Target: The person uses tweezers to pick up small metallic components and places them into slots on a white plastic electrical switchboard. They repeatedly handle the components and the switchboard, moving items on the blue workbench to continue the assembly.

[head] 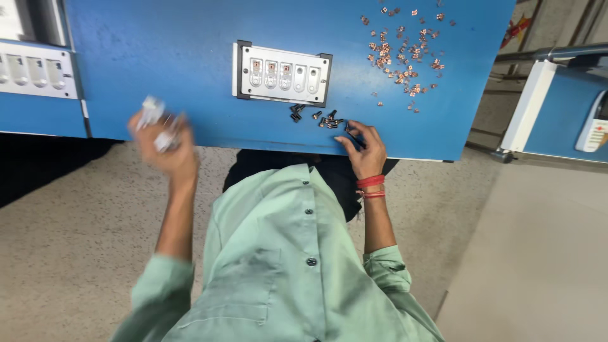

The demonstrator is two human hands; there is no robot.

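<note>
Left hand point(163, 140) grips small white plastic parts point(154, 114) – light, rigid, blurred; right hand point(365, 147), fingers spread, touches tiny dark metal screws point(327, 120) – slippery, best pinched singly by the head

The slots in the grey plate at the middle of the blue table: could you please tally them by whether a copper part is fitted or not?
Grey plate on the blue table:
Slots with a copper part: 3
Slots without: 2
Total: 5
</note>
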